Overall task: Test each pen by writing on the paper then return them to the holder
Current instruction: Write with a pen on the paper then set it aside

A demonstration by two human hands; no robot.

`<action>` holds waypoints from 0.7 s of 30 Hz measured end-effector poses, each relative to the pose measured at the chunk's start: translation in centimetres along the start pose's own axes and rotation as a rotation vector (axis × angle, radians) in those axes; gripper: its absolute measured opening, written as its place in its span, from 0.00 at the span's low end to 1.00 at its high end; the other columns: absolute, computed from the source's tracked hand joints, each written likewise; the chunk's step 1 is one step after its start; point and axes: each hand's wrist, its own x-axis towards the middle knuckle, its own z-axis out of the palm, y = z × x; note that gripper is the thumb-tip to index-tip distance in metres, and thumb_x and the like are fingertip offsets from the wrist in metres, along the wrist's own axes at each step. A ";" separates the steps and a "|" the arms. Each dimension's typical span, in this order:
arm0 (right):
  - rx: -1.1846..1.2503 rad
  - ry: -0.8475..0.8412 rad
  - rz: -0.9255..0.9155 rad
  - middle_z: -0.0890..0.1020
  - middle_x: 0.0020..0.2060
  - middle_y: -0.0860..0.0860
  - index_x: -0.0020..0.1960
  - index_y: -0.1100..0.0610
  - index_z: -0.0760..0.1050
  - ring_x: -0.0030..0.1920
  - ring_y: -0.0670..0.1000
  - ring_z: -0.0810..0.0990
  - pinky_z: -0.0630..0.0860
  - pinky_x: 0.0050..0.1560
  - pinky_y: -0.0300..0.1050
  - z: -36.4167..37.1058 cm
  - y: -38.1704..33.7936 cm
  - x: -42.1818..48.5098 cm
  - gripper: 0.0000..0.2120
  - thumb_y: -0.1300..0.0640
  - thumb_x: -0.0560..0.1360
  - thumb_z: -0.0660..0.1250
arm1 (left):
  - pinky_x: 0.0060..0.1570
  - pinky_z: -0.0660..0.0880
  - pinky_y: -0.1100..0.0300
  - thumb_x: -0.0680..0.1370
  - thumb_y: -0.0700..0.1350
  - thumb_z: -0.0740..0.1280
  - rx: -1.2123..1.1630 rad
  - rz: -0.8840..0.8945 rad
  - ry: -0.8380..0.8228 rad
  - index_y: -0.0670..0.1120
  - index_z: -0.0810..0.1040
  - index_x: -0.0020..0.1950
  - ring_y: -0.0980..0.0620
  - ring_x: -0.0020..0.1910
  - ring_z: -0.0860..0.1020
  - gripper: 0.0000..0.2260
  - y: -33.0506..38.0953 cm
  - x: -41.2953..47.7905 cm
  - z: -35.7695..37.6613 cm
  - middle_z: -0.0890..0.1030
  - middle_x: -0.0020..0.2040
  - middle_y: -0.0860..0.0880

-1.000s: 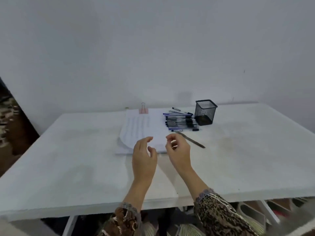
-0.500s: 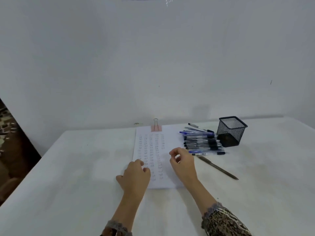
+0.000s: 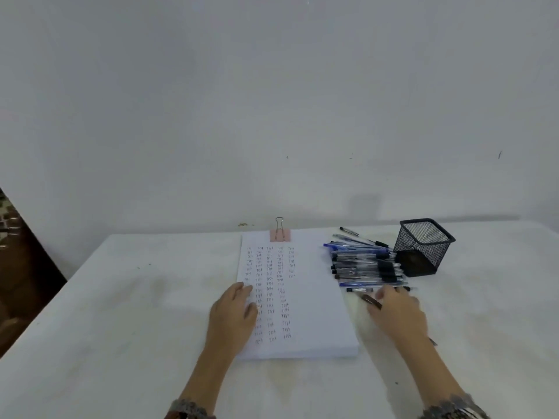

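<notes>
Head view: nearest the camera, the left hand [image 3: 233, 316] lies flat, fingers straight, on the left edge of the paper [image 3: 311, 297], further up the sheet than half a second ago. The right hand [image 3: 399, 316], then curled over the paper, has moved right and now covers a dark pen [image 3: 371, 301] lying on the desk [image 3: 121, 313] just beside the sheet; motion blur hides whether its grip has closed on the pen. Beyond it a pile of pens [image 3: 366, 264] rests between the paper and the upright mesh holder [image 3: 423, 246]. A binder clip [image 3: 279, 234] holds the paper's far edge.
</notes>
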 end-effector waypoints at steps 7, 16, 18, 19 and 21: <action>0.258 -0.038 -0.241 0.73 0.38 0.50 0.39 0.48 0.68 0.43 0.54 0.74 0.64 0.37 0.42 -0.7 0.5 0.9 0.12 0.59 0.80 0.57 | 0.59 0.73 0.50 0.70 0.57 0.53 0.026 0.028 0.056 0.43 0.79 0.58 0.47 0.58 0.77 0.28 -1.7 0.4 0.7 0.78 0.59 0.46; 2.172 -0.334 -0.104 0.59 0.20 0.46 0.26 0.53 0.59 0.22 0.47 0.53 0.55 0.24 0.39 -3.1 -5.1 0.6 0.26 0.36 0.54 0.71 | 0.66 0.59 0.62 0.68 0.63 0.44 0.025 0.023 0.006 0.50 0.73 0.66 0.53 0.67 0.67 0.35 -1.2 -0.1 0.1 0.69 0.69 0.53; 2.328 -0.315 -0.048 0.58 0.19 0.47 0.25 0.53 0.58 0.25 0.49 0.50 0.54 0.24 0.39 -2.3 -6.1 0.8 0.24 0.41 0.51 0.70 | 0.66 0.57 0.65 0.67 0.63 0.43 0.030 0.021 -0.004 0.50 0.71 0.67 0.54 0.68 0.66 0.36 -1.1 -0.1 0.0 0.68 0.70 0.53; 2.373 -0.309 -0.036 0.58 0.19 0.47 0.24 0.53 0.58 0.26 0.49 0.49 0.54 0.24 0.39 -1.9 -6.6 1.0 0.23 0.42 0.50 0.70 | 0.66 0.57 0.65 0.67 0.63 0.43 0.033 0.023 -0.010 0.51 0.71 0.68 0.54 0.68 0.65 0.36 -1.1 -0.1 0.0 0.68 0.70 0.54; 2.433 -0.272 0.007 0.58 0.18 0.47 0.23 0.53 0.59 0.23 0.48 0.51 0.55 0.24 0.38 -0.8 -7.6 1.5 0.20 0.43 0.50 0.68 | 0.67 0.58 0.64 0.69 0.63 0.44 0.030 0.021 -0.018 0.51 0.70 0.68 0.55 0.69 0.65 0.34 -1.2 -0.1 0.0 0.67 0.70 0.54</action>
